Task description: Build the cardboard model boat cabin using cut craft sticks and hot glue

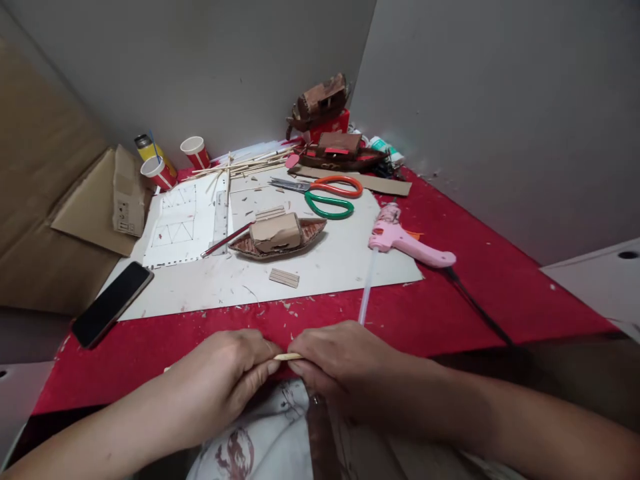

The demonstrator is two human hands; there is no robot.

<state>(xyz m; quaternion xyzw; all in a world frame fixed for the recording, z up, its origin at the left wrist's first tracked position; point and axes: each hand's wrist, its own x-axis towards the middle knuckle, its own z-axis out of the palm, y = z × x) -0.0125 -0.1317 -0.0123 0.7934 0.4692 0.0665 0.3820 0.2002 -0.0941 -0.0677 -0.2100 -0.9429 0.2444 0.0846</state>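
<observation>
A short pale wooden stick [289,357] is held level between my two hands at the table's front edge. My left hand [239,367] has its fingers wrapped round the stick's left part, thumb below. Round the right part, my right hand [333,360] is closed, knuckles up; only a small piece of stick shows between the hands. Beyond them, a cardboard model boat [277,235] with a curved roof sits on a white board [190,290]. In front of the boat lies a small slatted wooden piece [284,277].
Scissors [320,190], a pencil [227,240], a ruler [221,220] and sticks [250,163] lie farther back. A pink glue gun [410,243] is at right, a phone [113,303] at left. Behind are cups [195,153] and dark model boats [340,152].
</observation>
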